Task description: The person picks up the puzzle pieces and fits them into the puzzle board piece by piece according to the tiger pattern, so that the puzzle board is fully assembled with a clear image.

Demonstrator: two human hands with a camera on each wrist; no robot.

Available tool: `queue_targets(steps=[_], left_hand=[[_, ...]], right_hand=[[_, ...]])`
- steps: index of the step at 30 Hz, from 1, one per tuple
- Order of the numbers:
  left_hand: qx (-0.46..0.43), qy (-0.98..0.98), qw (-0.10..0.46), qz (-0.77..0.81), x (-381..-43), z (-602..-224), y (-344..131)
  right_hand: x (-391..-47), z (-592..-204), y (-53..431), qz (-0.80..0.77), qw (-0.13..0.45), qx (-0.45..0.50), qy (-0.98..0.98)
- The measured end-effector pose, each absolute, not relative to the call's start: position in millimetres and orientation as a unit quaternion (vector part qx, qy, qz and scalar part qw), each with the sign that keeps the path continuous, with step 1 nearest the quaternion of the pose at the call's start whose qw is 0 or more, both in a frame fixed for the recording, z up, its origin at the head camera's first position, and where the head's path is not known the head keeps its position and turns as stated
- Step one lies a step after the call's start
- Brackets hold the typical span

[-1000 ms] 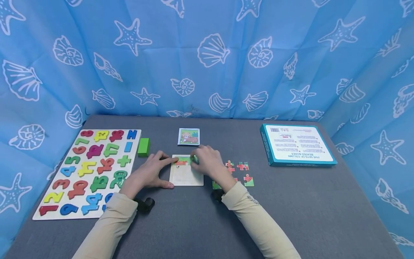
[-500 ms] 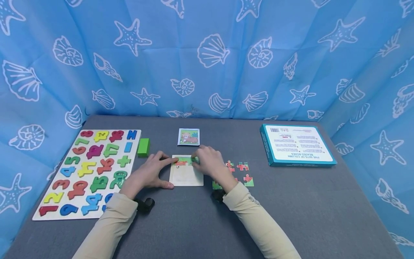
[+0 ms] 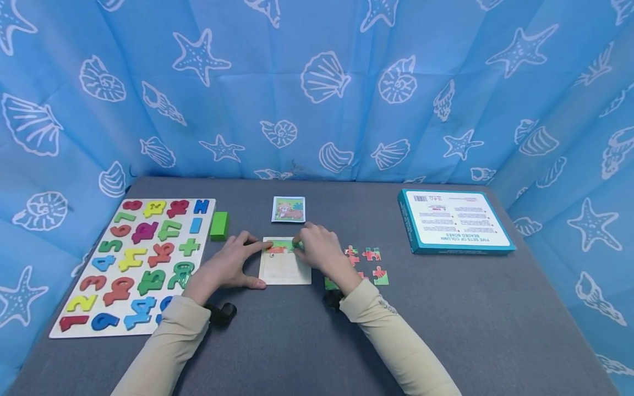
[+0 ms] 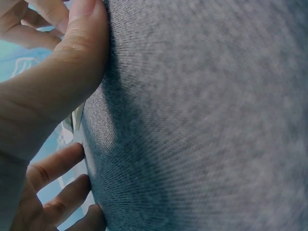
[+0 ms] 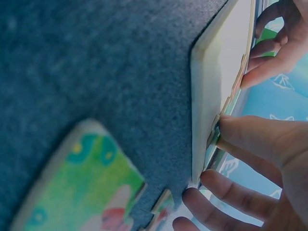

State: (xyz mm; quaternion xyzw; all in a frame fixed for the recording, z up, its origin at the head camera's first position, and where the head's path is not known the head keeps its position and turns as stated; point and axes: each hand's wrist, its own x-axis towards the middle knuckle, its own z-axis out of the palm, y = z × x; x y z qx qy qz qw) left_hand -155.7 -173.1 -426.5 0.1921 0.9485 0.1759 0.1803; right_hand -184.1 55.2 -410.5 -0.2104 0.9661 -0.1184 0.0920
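Observation:
A small square wooden puzzle tray [image 3: 284, 270] lies mid-table, with jigsaw pieces [image 3: 279, 247] of green and red along its far edge. My left hand [image 3: 229, 265] rests at the tray's left side, index finger reaching onto the top-left piece and thumb by the near-left corner. At the far-right corner, my right hand [image 3: 319, 248] pinches a jigsaw piece [image 5: 212, 139] between thumb and index finger, down at the tray; the fingers partly hide it. Several loose jigsaw pieces [image 3: 380, 275] lie right of the tray, some behind the right wrist.
A picture card [image 3: 289, 209] lies beyond the tray. Leftward are a green block [image 3: 219, 226] and a white number board [image 3: 134, 275] with coloured numerals. A teal-and-white box [image 3: 458, 221] lies at the right, and a blue shell-print curtain [image 3: 327, 126] hangs behind.
My right hand's fingers have shifted slightly at the tray's far-right corner, the piece sitting lower under them. The left hand stays in place.

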Motion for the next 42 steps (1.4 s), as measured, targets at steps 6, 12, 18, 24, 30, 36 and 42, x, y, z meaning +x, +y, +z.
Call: queue_targets(steps=[6,12,18,24,30,36,42], left_hand=[[0.191,0.949,0.178,0.176,-155.0,-425.6,-173.4],[0.188,0.949,0.180,0.177,-155.8,-425.6,-173.3],[0.179,0.952,0.186,0.164,-157.6,-427.2,-171.9],[0.175,0.954,0.185,0.159,-157.4,-427.2,-172.2],[0.178,0.953,0.181,0.164,-156.6,-426.9,-171.4],[0.174,0.953,0.185,0.165,-157.0,-426.8,-170.9],[0.171,0.953,0.190,0.163,-157.7,-426.0,-170.9]], right_hand=[[-184.4,-412.0,55.9,-0.130,0.095,-0.210,0.964],[-184.9,-413.1,58.3,-0.148,0.099,-0.201,0.963],[-186.2,-411.3,66.8,-0.171,0.082,-0.196,0.962],[-187.8,-401.6,82.6,-0.182,0.056,-0.188,0.963],[-185.7,-395.1,97.8,-0.180,0.064,-0.172,0.966],[-183.1,-396.7,109.8,-0.172,0.077,-0.160,0.969],[-177.1,-402.4,114.7,-0.166,0.093,-0.153,0.970]])
